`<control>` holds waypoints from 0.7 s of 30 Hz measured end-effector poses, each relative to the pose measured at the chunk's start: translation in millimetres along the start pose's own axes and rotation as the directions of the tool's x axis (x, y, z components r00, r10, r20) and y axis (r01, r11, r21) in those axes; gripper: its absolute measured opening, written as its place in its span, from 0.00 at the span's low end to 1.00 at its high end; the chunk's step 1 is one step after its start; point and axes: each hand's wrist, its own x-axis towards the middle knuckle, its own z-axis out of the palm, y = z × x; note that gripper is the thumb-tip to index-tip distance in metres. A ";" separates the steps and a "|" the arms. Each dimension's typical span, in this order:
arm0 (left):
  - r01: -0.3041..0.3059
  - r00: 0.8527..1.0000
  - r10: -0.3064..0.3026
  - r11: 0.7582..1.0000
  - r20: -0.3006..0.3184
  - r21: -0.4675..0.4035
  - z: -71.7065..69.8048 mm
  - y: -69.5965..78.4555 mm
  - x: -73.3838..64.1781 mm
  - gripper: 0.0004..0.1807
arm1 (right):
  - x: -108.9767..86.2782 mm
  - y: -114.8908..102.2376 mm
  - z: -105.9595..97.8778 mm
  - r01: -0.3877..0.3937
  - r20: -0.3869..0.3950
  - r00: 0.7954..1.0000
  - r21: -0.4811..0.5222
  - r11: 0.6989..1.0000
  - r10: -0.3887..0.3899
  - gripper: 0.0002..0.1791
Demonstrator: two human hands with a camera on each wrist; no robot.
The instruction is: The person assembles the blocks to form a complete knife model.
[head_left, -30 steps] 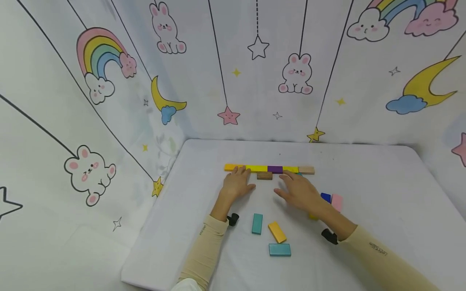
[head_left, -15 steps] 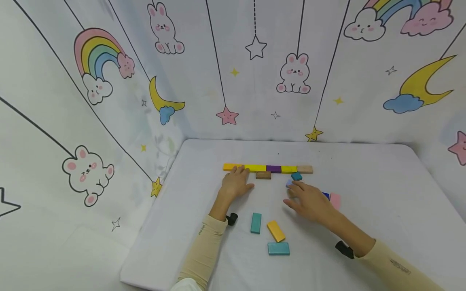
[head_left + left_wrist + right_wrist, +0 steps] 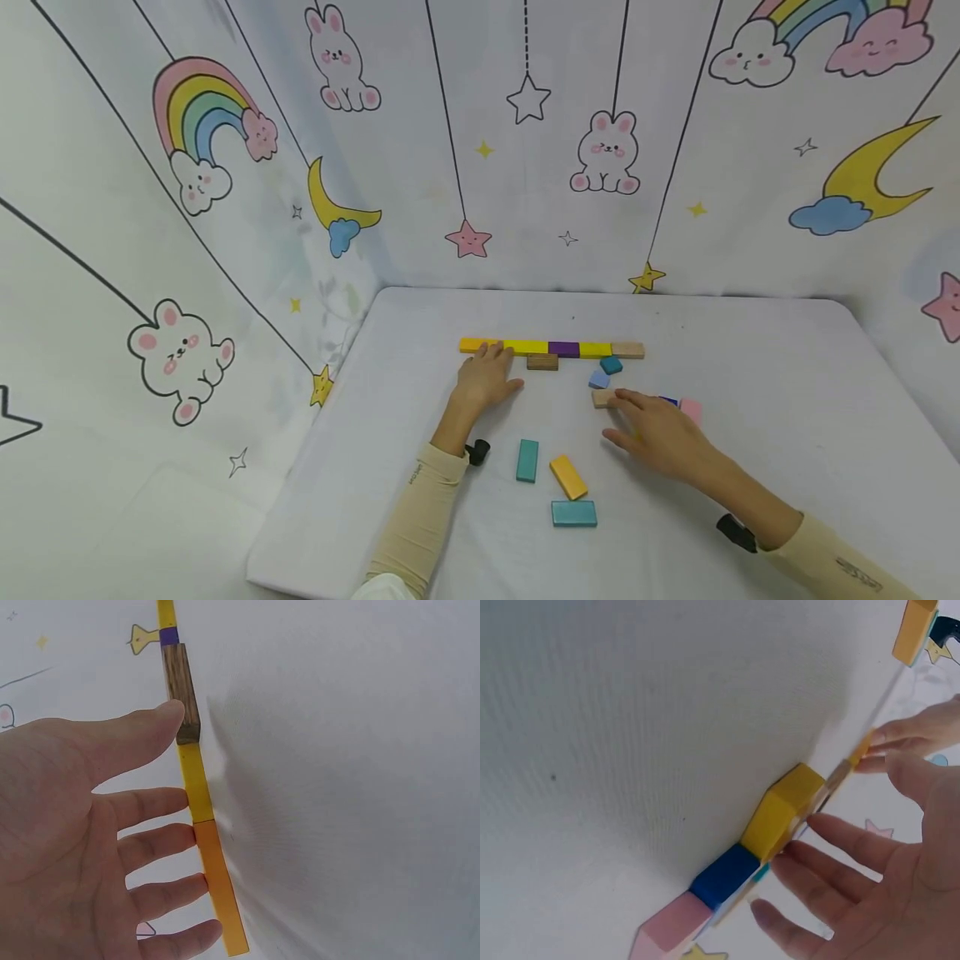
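A row of wooden blocks runs across the table's far part: orange [image 3: 474, 344], yellow [image 3: 527, 347], purple [image 3: 564, 349], another yellow [image 3: 596, 350] and beige [image 3: 628, 350]. My left hand [image 3: 483, 387] rests with extended fingertips against the row's left part; its thumb is near a brown block [image 3: 542, 362] in front of the row. My right hand [image 3: 667, 433] has its fingers extended, the tips at a small beige block [image 3: 602, 399]. Beyond that lie a light blue block [image 3: 598, 379] and a dark teal block [image 3: 611, 364]. The hand partly hides a yellow block [image 3: 780, 814].
Beside the right hand lie a blue block [image 3: 667, 402] and a pink block [image 3: 691, 410]. Nearer me are a teal block [image 3: 527, 461], a yellow-orange block [image 3: 568, 477] and a second teal one [image 3: 573, 513]. A patterned cloth wall [image 3: 420, 167] rises behind the white table [image 3: 787, 375].
My right hand has drawn back from the row, toward me and to the right. The dark teal, light blue and small beige blocks have come into view. My left hand stays put.
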 end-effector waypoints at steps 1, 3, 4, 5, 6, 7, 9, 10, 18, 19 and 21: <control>0.001 1.000 -0.001 1.000 0.001 0.002 0.0 -0.1 0.1 0.39 | -0.9 0.4 0.5 0.017 -0.005 1.000 -0.003 1.000 -0.017 0.32; 0.003 1.000 -0.003 1.000 0.001 0.007 0.3 -0.4 0.5 0.39 | -1.9 0.5 1.5 0.055 -0.012 0.998 -0.021 0.998 -0.055 0.33; 0.005 1.000 -0.005 1.000 0.003 0.011 0.7 -0.6 1.0 0.39 | -2.3 0.3 2.0 0.073 -0.018 0.997 -0.031 0.997 -0.074 0.33; 0.007 1.000 -0.007 1.000 0.005 0.013 1.0 -0.7 1.5 0.39 | -2.6 -0.2 2.4 0.091 -0.022 0.996 -0.039 0.995 -0.092 0.33; 0.010 1.000 -0.011 1.000 0.010 0.016 1.4 -1.1 2.0 0.39 | -2.6 -0.5 3.1 0.105 -0.025 0.994 -0.048 0.993 -0.106 0.33; 0.012 1.000 -0.012 1.000 0.009 0.020 1.4 -1.1 2.2 0.39 | -2.5 -1.0 3.8 0.115 -0.027 0.993 -0.055 0.992 -0.117 0.33; 0.014 1.000 -0.014 1.000 0.014 0.022 2.8 -1.7 3.5 0.39 | -2.0 -2.4 4.8 0.127 -0.026 0.991 -0.067 0.990 -0.129 0.33; 0.014 1.000 -0.014 1.000 0.015 0.022 3.3 -1.9 4.2 0.39 | -1.9 -3.4 5.1 0.131 -0.026 0.991 -0.065 0.989 -0.133 0.33; -0.002 1.000 0.003 1.000 -0.005 0.007 3.1 -2.2 1.8 0.40 | 1.4 -10.9 7.0 0.137 0.002 0.991 -0.039 0.990 -0.137 0.33; -0.005 1.000 0.005 1.000 -0.005 0.003 2.8 -2.2 1.1 0.40 | 1.7 -12.0 6.9 0.134 0.007 0.991 -0.039 0.990 -0.134 0.34; -0.009 1.000 0.009 1.000 -0.007 -0.003 2.3 -1.9 0.0 0.39 | 2.7 -13.9 7.5 0.130 0.017 0.992 -0.038 0.991 -0.129 0.34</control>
